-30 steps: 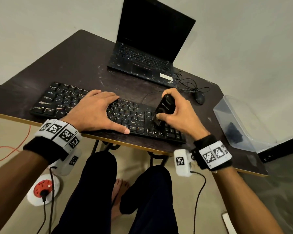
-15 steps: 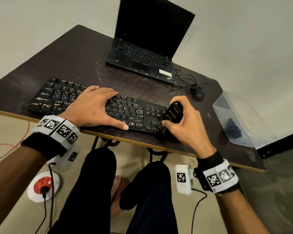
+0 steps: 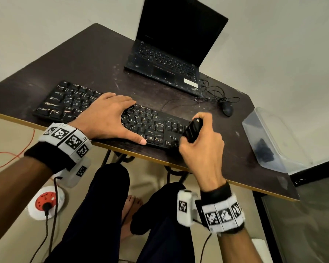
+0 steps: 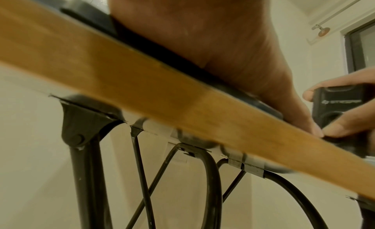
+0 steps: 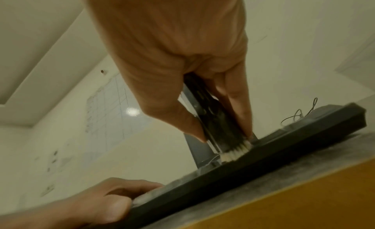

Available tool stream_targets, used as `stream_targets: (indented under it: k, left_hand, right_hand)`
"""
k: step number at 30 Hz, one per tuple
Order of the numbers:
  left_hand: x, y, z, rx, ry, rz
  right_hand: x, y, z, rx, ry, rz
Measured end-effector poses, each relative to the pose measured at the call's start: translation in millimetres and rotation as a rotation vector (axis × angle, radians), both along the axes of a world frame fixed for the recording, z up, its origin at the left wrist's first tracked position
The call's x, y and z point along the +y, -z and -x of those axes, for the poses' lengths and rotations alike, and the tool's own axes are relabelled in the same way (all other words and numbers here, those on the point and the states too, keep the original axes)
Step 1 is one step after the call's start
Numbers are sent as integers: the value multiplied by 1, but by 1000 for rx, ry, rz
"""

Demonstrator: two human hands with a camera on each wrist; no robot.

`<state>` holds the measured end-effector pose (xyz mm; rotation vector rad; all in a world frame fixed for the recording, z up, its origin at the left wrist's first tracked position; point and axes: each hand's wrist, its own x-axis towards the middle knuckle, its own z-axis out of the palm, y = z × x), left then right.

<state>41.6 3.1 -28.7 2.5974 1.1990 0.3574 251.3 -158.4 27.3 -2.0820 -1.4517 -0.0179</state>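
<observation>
Curling thumb and fingers round a black brush (image 3: 193, 130), the right hand (image 3: 201, 147) is holding it at centre right of the head view. Its pale bristles (image 5: 235, 152) are pressing on the right end of the black keyboard (image 3: 68, 103). The left hand (image 3: 106, 116) is lying flat, fingers straight, on the middle keys. Key legends are reading Alt, Shift, Ctrl. The brush handle is showing a grey logo, too blurred to read. The laptop (image 3: 171, 54), upper centre, is bearing "Think" lettering and a white sticker (image 3: 190, 82).

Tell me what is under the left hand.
The left hand lies flat on the black keyboard, which rests on the table. The keys beneath the palm are covered.
</observation>
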Motion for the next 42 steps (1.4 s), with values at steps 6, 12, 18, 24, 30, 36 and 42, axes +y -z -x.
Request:
stream_targets:
  k: [6, 12, 18, 24, 30, 36, 42]
  left_hand:
    - [1, 0, 1, 11, 8, -2]
    - [0, -1, -2, 17, 8, -7]
    - [1, 1, 0, 7, -5, 1]
    - [-2, 1, 2, -13, 5, -9]
    - [1, 1, 0, -10, 1, -7]
    - [0, 0, -1, -16, 1, 4]
    - [-1, 4, 1, -12, 4, 30]
  right_hand:
    - [-13, 3, 16, 6, -3, 9]
    - [-8, 6, 6, 18, 56, -50]
    - [0, 9, 8, 59, 57, -90]
    - [-23, 7, 21, 62, 18, -57]
    - [-2, -1, 2, 74, 51, -2]
    - [3, -3, -11, 126, 81, -1]
    - [-14, 1, -1, 60, -6, 60]
